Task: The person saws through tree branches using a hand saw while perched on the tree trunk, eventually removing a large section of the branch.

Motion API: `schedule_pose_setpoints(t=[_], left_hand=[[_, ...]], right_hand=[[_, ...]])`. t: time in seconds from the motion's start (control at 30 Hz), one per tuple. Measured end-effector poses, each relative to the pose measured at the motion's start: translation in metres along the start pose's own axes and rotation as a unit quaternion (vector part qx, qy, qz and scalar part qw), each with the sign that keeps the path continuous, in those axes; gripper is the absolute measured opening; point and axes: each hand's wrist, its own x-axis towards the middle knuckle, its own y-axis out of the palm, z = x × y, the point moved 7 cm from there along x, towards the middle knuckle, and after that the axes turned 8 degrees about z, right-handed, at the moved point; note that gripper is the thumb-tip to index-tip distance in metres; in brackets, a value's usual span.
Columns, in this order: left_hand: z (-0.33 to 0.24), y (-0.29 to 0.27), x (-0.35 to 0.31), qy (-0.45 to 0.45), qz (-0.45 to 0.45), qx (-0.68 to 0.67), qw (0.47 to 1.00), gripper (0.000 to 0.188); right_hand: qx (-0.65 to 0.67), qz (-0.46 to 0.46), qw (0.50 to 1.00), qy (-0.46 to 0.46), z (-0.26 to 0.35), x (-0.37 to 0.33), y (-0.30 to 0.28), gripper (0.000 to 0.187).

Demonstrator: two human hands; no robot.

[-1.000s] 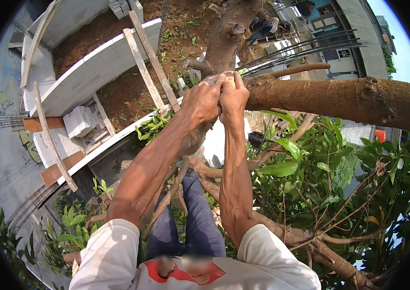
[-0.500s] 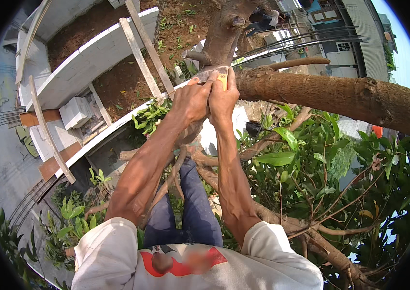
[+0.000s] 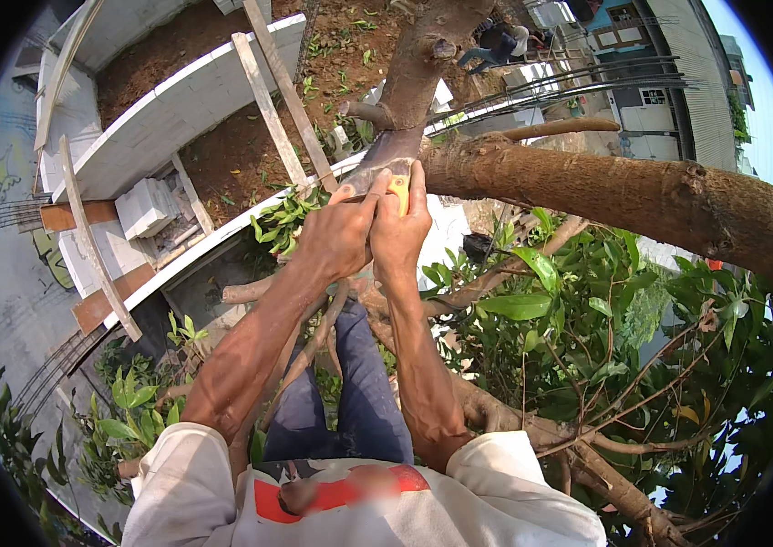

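Note:
I am up in a tree, both arms stretched out in front of me. My right hand (image 3: 400, 235) is closed round the yellow handle (image 3: 399, 187) of what looks like a handsaw. Its dark blade (image 3: 392, 153) lies against the trunk (image 3: 414, 82) near the fork, though its outline is hard to make out. Pressed against the right hand, my left hand (image 3: 336, 235) is closed too, its fingers at the handle's left side. What exactly the left fingers grip is partly hidden. A thick branch (image 3: 587, 178) runs off to the right from the fork.
Leafy twigs (image 3: 578, 310) crowd the right side, and a lower limb (image 3: 532, 419) passes beside my legs (image 3: 350, 392). Far below stand a white block wall (image 3: 186, 109) and wooden planks (image 3: 268, 109). Another person (image 3: 496, 50) is down at the back. Dark cables (image 3: 578, 82) stretch across behind the branch.
Both hands and the yellow handle have come back toward my body and slightly left. More of the dark blade shows by the trunk. The grip looks the same.

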Motion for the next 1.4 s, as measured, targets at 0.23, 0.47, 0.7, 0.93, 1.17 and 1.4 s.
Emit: schedule_pose_setpoints(t=[0.23, 0.47, 0.7, 0.93, 1.17, 1.4], left_hand=[[0.006, 0.003, -0.031, -0.019, 0.017, -0.016, 1.0, 0.076], [-0.011, 0.001, -0.023, -0.058, 0.015, -0.028, 0.998, 0.067], [-0.017, -0.013, -0.005, -0.083, 0.057, -0.022, 0.995, 0.08], [-0.049, -0.011, -0.039, -0.069, 0.042, 0.004, 0.997, 0.079], [-0.088, -0.051, 0.019, -0.102, 0.032, 0.009, 0.994, 0.079], [-0.093, -0.031, -0.039, -0.062, 0.04, 0.031, 0.997, 0.081]], right_hand=[[0.006, 0.034, 0.999, -0.009, 0.003, -0.027, 0.004, 0.068], [-0.012, 0.015, 1.0, -0.003, 0.002, -0.031, -0.011, 0.068], [-0.064, 0.028, 0.998, 0.009, 0.037, 0.005, -0.014, 0.062], [-0.068, 0.043, 0.997, 0.009, 0.023, -0.047, -0.041, 0.063], [-0.039, 0.074, 0.994, 0.067, 0.056, 0.032, -0.058, 0.064], [-0.069, 0.075, 0.995, 0.006, 0.038, -0.03, -0.059, 0.064]])
